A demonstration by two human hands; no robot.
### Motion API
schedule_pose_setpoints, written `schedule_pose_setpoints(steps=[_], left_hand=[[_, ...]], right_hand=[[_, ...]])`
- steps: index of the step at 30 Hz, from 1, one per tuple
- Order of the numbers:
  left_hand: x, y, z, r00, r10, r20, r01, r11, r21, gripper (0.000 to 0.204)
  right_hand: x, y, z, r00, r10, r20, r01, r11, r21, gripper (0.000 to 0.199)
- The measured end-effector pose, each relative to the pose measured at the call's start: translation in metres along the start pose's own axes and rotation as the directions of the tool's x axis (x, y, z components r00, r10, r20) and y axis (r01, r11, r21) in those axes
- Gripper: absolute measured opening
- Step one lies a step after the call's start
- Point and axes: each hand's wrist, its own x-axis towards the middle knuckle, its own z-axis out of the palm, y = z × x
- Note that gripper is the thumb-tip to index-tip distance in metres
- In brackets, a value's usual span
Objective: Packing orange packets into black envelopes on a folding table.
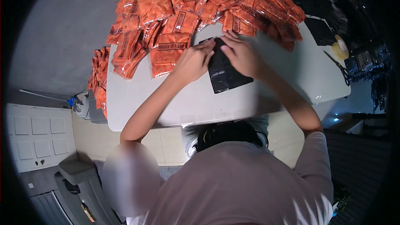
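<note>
A: What do we have nearest?

B: Flat black plastic pouch (pixel 225 68) on the white table (pixel 291 79), mid-table. Our left hand (pixel 192 61) and right hand (pixel 241 55) both pinch its top edge, fingers curled shut on it.

A: Beyond?

B: Heap of orange foil packets (pixel 196 8) just behind. Yellow tape roll (pixel 340 48) far right.

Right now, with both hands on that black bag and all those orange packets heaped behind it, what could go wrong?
1. The orange packets are piled right up against the left hand and right hand; a nudge might slide some onto the black bag.
2. At the table's left edge, packets already hang over the side and could drop to the floor.
3. The tape roll and scissors lie near the right edge, where an elbow might knock them off.
</note>
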Motion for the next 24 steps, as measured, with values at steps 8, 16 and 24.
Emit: schedule_pose_setpoints(steps=[8, 16, 24], left_hand=[[-0.002, -0.019, 0.032, 1.000, -0.024, -0.007, 0.025, 0.986, 0.165, 0.050], [0.000, -0.020, 0.025, 0.998, -0.058, 0.030, 0.055, 0.994, 0.096, 0.049], [-0.002, -0.021, 0.023, 0.996, -0.090, -0.001, 0.090, 0.993, 0.077, 0.056]], right_hand=[[-0.007, 0.005, 0.054, 0.997, -0.030, 0.076, 0.060, 0.902, -0.427, 0.062], [-0.007, 0.006, 0.051, 0.993, -0.057, 0.102, 0.102, 0.848, -0.520, 0.065], [-0.006, 0.005, 0.052, 0.992, -0.050, 0.119, 0.104, 0.858, -0.503, 0.068]])
